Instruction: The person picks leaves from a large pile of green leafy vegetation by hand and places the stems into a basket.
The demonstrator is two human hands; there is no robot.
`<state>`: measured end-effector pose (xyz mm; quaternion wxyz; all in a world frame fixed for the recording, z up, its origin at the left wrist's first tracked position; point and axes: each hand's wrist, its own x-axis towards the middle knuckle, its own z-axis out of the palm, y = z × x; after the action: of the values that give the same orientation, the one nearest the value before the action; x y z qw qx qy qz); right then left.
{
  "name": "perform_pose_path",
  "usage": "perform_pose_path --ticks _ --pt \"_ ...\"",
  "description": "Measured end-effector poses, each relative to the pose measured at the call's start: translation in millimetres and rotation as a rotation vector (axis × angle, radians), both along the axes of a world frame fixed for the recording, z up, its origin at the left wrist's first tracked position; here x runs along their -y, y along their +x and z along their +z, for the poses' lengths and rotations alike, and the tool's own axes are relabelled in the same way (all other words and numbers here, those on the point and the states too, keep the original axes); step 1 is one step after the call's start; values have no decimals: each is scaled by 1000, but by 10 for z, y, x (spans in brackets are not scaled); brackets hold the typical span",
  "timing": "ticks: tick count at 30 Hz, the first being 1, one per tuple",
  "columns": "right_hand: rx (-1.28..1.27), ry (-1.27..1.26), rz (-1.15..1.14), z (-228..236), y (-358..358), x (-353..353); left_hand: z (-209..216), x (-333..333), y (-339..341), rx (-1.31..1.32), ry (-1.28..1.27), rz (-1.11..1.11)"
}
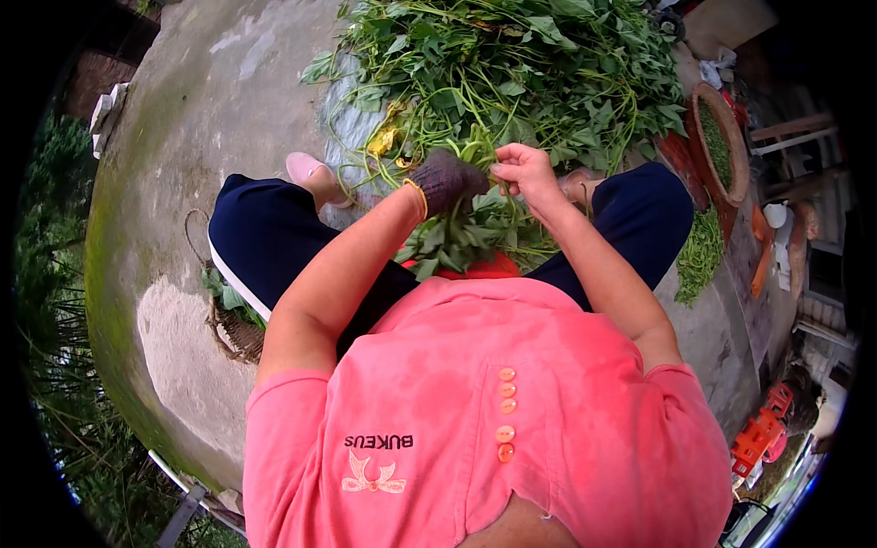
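Note:
My left hand (448, 183), in a dark knitted glove with a yellow cuff, is closed round a bunch of leafy green stems (475, 146). The leaves of this bunch (454, 245) hang down between my knees. Just right of it my bare right hand (530, 178) pinches a thin green stem at the bunch's edge with thumb and forefinger. Beyond both hands lies a big heap of leafy green vines (530, 73), partly on a pale plastic sheet (349, 114). A yellowed leaf (384, 140) shows at the heap's near left side.
At the right a round brown basket (731, 183) holds green pieces, and a pile of cut green stems (700, 258) lies on the ground. To my left stands a woven basket (236, 333) with leaves in it. A red-orange plastic crate (760, 429) is at the lower right.

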<state>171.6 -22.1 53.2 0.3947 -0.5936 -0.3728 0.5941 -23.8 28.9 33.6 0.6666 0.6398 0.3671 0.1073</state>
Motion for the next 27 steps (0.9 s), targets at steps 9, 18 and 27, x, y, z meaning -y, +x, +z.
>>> perform_pose_path --ticks 9,18,27 --pt "-381 66 20 251 242 -58 248 30 -117 189 -180 152" --pt "218 -5 119 185 -38 126 -184 175 123 315 -240 225" --pt "-13 222 -46 460 71 220 -355 -373 -451 -422 542 242"
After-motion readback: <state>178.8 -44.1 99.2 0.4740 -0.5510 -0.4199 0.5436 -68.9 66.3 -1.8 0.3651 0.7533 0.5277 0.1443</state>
